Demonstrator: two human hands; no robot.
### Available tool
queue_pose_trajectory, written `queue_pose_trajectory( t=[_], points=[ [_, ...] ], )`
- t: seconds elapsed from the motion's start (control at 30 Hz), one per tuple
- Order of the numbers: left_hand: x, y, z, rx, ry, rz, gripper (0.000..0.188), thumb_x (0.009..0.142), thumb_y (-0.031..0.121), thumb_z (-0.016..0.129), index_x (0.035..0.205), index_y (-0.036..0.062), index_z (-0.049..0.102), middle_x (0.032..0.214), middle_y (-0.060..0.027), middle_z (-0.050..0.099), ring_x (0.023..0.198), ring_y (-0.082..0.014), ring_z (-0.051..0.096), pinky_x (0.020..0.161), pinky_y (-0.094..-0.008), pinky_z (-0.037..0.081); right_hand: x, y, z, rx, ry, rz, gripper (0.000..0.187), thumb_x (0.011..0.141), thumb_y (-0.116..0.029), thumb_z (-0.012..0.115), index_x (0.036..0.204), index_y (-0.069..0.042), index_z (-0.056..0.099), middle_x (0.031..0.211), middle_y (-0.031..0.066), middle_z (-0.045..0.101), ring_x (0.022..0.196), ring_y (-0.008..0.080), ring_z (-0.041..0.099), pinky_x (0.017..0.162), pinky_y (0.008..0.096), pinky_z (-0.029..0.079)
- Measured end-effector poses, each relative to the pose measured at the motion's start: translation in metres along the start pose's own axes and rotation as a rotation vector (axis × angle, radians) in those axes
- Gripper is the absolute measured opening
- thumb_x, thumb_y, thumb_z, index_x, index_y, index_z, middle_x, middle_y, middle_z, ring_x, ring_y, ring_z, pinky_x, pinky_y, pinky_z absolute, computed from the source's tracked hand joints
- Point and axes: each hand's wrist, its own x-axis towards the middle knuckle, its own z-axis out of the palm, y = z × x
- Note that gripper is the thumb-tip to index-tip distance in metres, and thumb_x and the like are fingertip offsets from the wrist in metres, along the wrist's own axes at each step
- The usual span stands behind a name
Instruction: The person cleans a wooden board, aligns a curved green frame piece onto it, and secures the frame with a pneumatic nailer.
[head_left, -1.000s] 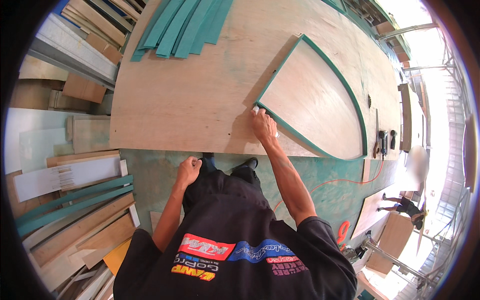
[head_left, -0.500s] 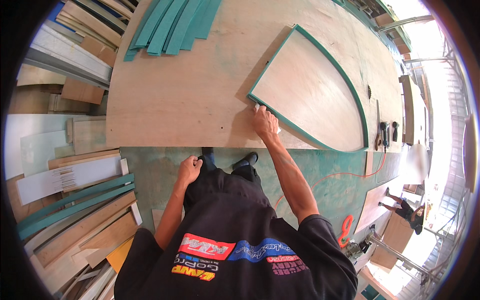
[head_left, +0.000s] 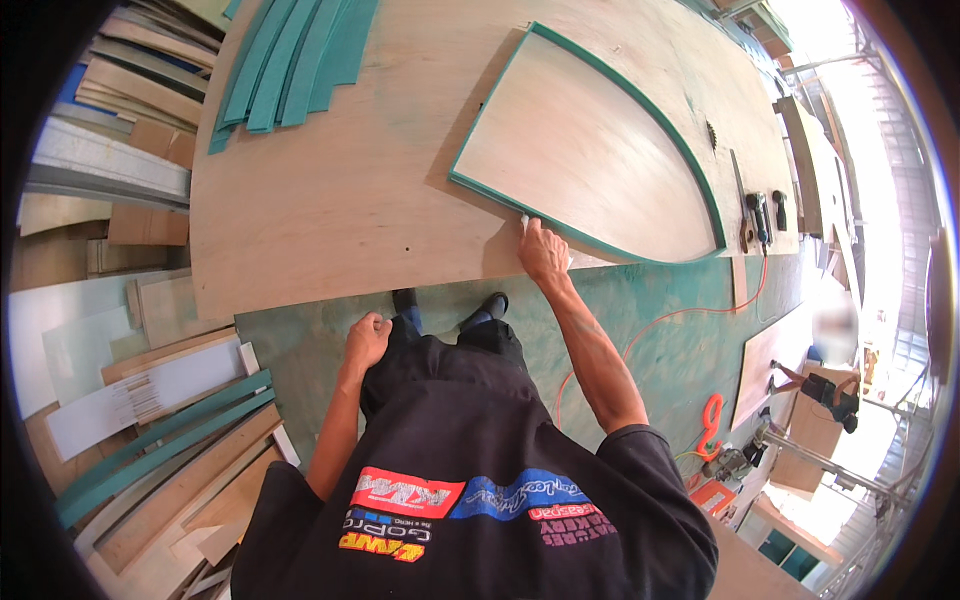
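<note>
A curved, roughly fan-shaped panel (head_left: 590,150) with a raised green rim lies on the pale wooden tabletop (head_left: 330,210). Along the rim's near side, my right hand (head_left: 545,248) is closed round a small white wad (head_left: 524,223), cloth or paper, bits of which poke out at both sides of the fist. The wad meets the green edge some way right of the panel's left corner. My left hand (head_left: 368,340) hangs beside my thigh below the table edge, fingers curled in; whatever they hold, if anything, is hidden.
Several green strips (head_left: 290,70) are stacked at the table's far left. A corded power tool (head_left: 760,218) with an orange cord lies at the right, near a toothed disc (head_left: 711,136). Offcut boards (head_left: 120,410) crowd the left side. Another person (head_left: 830,398) stands far right.
My right hand has slid rightward along the panel's near edge, away from its left corner. The whole view has shifted and turned slightly. My left hand stays by my thigh.
</note>
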Motion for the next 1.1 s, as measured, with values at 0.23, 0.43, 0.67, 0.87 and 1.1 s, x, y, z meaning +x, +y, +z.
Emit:
queue_pose_trajectory(
  t=[0.23, 0.43, 0.67, 0.87, 1.1],
  points=[
    [0.004, 0.01, 0.025, 0.055, -0.016, 0.041, 0.043, 0.097, 0.034, 0.067, 0.117, -0.0041, 0.069, 0.107, -0.0233, 0.075, 0.101, -0.0397, 0.071, 0.089, -0.0463, 0.054, -0.016, 0.056, -0.001, 0.038, 0.002, 0.031, 0.033, 0.103, -0.031, 0.05, 0.101, 0.001, 0.057, 0.076, 0.0287, 0.07, 0.074, 0.0476, 0.071, 0.07, 0.0588, 0.054],
    [-0.003, 0.036, 0.059, 0.112, -0.063, 0.021, 0.045, 0.098, 0.035, 0.065, 0.119, -0.0043, 0.069, 0.109, -0.0233, 0.075, 0.104, -0.0385, 0.071, 0.092, -0.0451, 0.054, -0.039, 0.128, -0.005, 0.054, 0.012, 0.054, 0.03, 0.102, -0.029, 0.052, 0.101, 0.0, 0.057, 0.075, 0.0287, 0.069, 0.073, 0.0487, 0.07, 0.07, 0.0591, 0.055],
    [-0.023, 0.079, 0.102, 0.154, -0.115, 0.0, 0.045, 0.097, 0.034, 0.066, 0.12, -0.0042, 0.068, 0.111, -0.0238, 0.074, 0.106, -0.0374, 0.071, 0.094, -0.0435, 0.054, -0.06, 0.214, -0.007, 0.127, 0.031, 0.072, 0.028, 0.102, -0.027, 0.052, 0.101, 0.001, 0.057, 0.074, 0.029, 0.068, 0.073, 0.0491, 0.069, 0.07, 0.0596, 0.054],
    [-0.029, 0.092, 0.142, 0.13, -0.088, 0.001, 0.04, 0.096, 0.033, 0.067, 0.115, -0.0028, 0.07, 0.11, -0.0244, 0.074, 0.104, -0.0375, 0.072, 0.091, -0.0428, 0.054, -0.068, 0.277, -0.005, 0.163, 0.118, 0.039, 0.029, 0.102, -0.027, 0.053, 0.097, 0.001, 0.056, 0.068, 0.0277, 0.066, 0.066, 0.048, 0.067, 0.062, 0.0581, 0.054],
    [-0.038, 0.117, 0.173, 0.187, -0.089, 0.072, 0.038, 0.095, 0.032, 0.067, 0.111, -0.002, 0.071, 0.104, -0.0233, 0.075, 0.099, -0.0377, 0.073, 0.088, -0.0429, 0.055, -0.073, 0.33, -0.008, 0.216, 0.209, 0.038, 0.026, 0.102, -0.026, 0.054, 0.095, -0.001, 0.054, 0.065, 0.0269, 0.064, 0.063, 0.0479, 0.066, 0.059, 0.0578, 0.053]
  ],
)
